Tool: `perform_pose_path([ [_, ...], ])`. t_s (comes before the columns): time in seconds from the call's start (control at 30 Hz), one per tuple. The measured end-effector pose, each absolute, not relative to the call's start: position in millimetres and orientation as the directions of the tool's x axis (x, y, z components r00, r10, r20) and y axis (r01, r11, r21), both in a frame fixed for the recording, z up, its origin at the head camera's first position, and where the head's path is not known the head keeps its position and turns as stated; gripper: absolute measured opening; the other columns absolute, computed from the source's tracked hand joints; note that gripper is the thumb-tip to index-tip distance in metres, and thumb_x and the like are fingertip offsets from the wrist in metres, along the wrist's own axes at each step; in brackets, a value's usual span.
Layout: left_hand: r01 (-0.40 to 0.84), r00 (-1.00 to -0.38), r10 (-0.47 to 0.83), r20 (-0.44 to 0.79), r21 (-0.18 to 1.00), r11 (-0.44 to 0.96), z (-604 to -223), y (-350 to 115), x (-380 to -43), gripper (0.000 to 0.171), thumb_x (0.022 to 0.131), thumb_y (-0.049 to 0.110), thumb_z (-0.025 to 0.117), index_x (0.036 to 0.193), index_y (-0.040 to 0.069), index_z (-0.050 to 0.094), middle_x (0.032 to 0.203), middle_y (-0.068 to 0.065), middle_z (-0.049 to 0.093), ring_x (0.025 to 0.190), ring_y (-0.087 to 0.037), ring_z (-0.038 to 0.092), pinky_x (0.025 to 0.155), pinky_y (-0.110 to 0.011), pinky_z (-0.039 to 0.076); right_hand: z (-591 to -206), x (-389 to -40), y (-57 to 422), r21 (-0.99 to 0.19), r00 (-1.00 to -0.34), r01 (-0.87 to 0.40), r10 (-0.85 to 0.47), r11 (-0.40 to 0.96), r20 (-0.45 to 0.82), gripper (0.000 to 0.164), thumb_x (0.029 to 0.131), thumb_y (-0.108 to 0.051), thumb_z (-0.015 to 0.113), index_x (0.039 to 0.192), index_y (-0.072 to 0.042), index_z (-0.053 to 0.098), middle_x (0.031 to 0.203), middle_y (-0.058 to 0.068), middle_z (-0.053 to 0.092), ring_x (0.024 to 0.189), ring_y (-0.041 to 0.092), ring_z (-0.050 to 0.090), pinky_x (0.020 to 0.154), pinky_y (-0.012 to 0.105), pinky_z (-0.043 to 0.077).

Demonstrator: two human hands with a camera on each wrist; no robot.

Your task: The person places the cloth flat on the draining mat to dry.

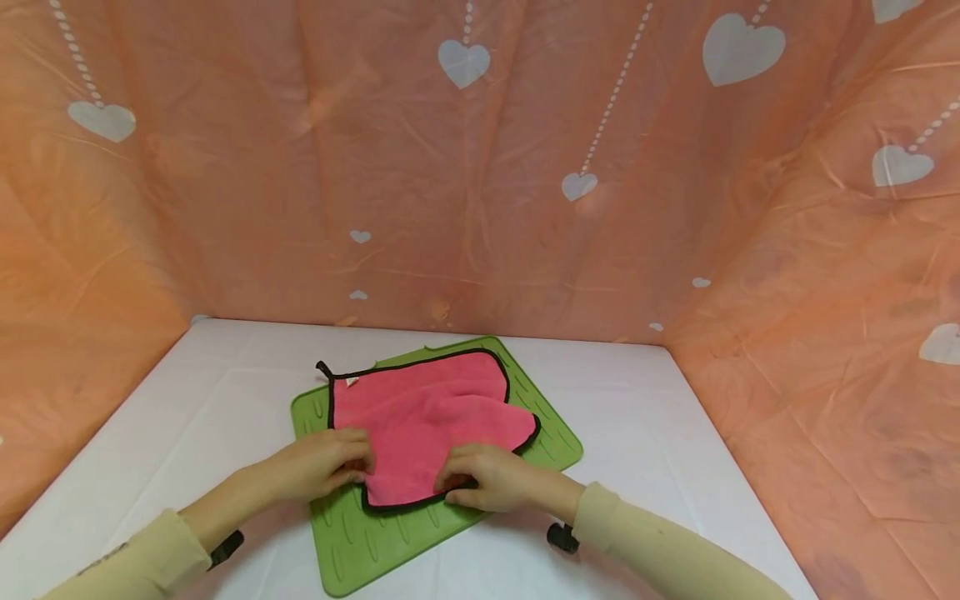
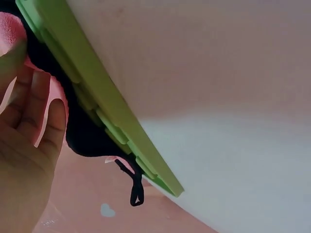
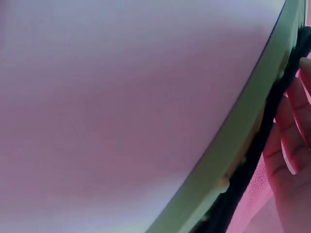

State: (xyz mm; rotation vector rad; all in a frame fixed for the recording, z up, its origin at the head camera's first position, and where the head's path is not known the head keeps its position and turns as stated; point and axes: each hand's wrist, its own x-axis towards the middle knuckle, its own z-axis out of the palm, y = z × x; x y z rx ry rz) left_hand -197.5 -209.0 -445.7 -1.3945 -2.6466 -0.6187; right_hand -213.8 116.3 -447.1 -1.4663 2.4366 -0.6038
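The left hand and the right hand each pinch the edge of a pink mitt, the left at the side toward the mat's left corner, the right along the side nearest the mat's lower edge. The mitt lies over the middle of the green mat, plush and slightly rumpled, bound in black trim, its thumb pointing toward the mat's right corner. A black loop juts past the mat's upper left edge, near a small white tag. The left fingertips are partly hidden in the head view, much of the mat's grooved surface is covered, and both wrist views cut off the mitt, the right one blurred. Around the mat spreads a white table; beyond it hangs an orange sheet with pale hearts. Cream sleeves come in from both near sides of the mat, and the hands block parts of the mitt's edge.
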Motion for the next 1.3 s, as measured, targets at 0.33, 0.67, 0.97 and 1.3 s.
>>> perform_pose_path([
  [0.33, 0.781, -0.614, 0.733, 0.292, 0.362, 0.509, -445.1, -207.1, -188.6, 0.013, 0.092, 0.016, 0.080, 0.097, 0.024, 0.071, 0.095, 0.017, 0.061, 0.085, -0.001, 0.060, 0.073, -0.027, 0.055, -435.4, -223.9, 141.1, -0.602, -0.593, -0.707, -0.775, 0.371, 0.220, 0.014, 0.100, -0.012, 0.070, 0.113, -0.008, 0.073, 0.106, -0.001, 0.072, 0.097, 0.007, 0.065, 0.084, 0.025, 0.055],
  [0.67, 0.766, -0.602, 0.753, 0.265, 0.459, 0.450, -439.6, -192.3, -169.7, 0.010, 0.097, 0.020, 0.076, 0.100, 0.027, 0.070, 0.098, 0.019, 0.062, 0.089, 0.002, 0.061, 0.075, -0.024, 0.056, -438.4, -259.2, 193.2, -0.705, -0.847, -0.525, -0.376, 0.477, 0.376, 0.015, 0.096, -0.006, 0.073, 0.111, -0.002, 0.076, 0.104, 0.006, 0.075, 0.092, 0.018, 0.067, 0.080, 0.030, 0.057],
  [0.97, 0.748, -0.591, 0.785, 0.185, 0.489, 0.448, -448.6, -189.0, -162.6, 0.018, 0.092, 0.037, 0.080, 0.103, 0.027, 0.070, 0.099, 0.020, 0.060, 0.085, 0.005, 0.055, 0.071, -0.019, 0.052, -445.4, -267.1, 217.8, -0.708, -0.950, -0.291, -0.283, 0.643, 0.133, 0.024, 0.101, -0.018, 0.069, 0.119, -0.003, 0.073, 0.107, 0.008, 0.075, 0.094, 0.022, 0.068, 0.080, 0.035, 0.054],
  [1.3, 0.728, -0.607, 0.780, 0.151, 0.498, 0.470, -453.4, -188.3, -161.1, 0.014, 0.093, 0.021, 0.080, 0.102, 0.028, 0.070, 0.096, 0.022, 0.059, 0.084, 0.007, 0.054, 0.070, -0.019, 0.052, -454.0, -270.4, 216.2, -0.683, -0.912, -0.319, -0.410, 0.657, 0.032, 0.021, 0.101, -0.023, 0.069, 0.114, -0.007, 0.072, 0.094, 0.000, 0.072, 0.084, 0.011, 0.062, 0.078, 0.031, 0.051],
])
